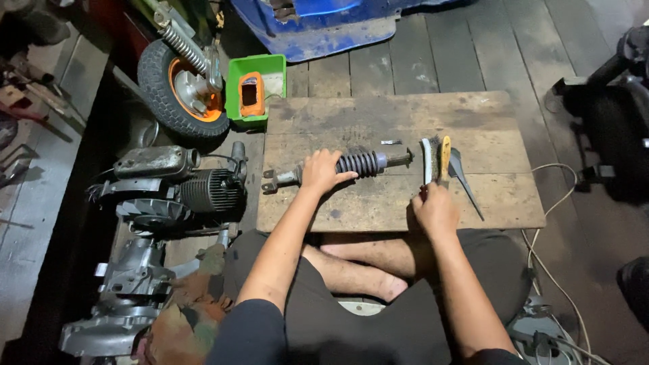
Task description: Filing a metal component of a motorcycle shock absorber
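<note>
Head view, the only one I have. My left hand (pixel 323 172) lies curled over the grey shock absorber with its black ribbed rubber boot (pixel 345 167), which lies crosswise at the middle of the worn wooden board (pixel 378 118), its forked metal end pointing to the left edge. The fingers wrap the shaft just left of the boot, pressing it down. My right hand (pixel 433 208), at centre right, has its fingertips pinched at the near end of the white-handled wire brush (pixel 426 160); I cannot tell whether the grip is fully closed.

As I judge it, to do this step well I should keep the left hand's weight on the shaft so the round body cannot roll, take the brush well up its handle and not by the tip, and keep the bristles clear of the soft boot.

The count:
- one shock absorber
- three tools side by side at right of the board: the white brush, a yellow-handled brush (pixel 445 157) touching it, and a grey metal scraper (pixel 462 177) just beside
- one small metal piece (pixel 391 142) above the absorber
- one green plastic tray (pixel 251 88) in the upper left with an orange part inside
- one small black tyre on an orange rim (pixel 177 91) beside it
- one grey finned engine (pixel 172 192) at left
</note>
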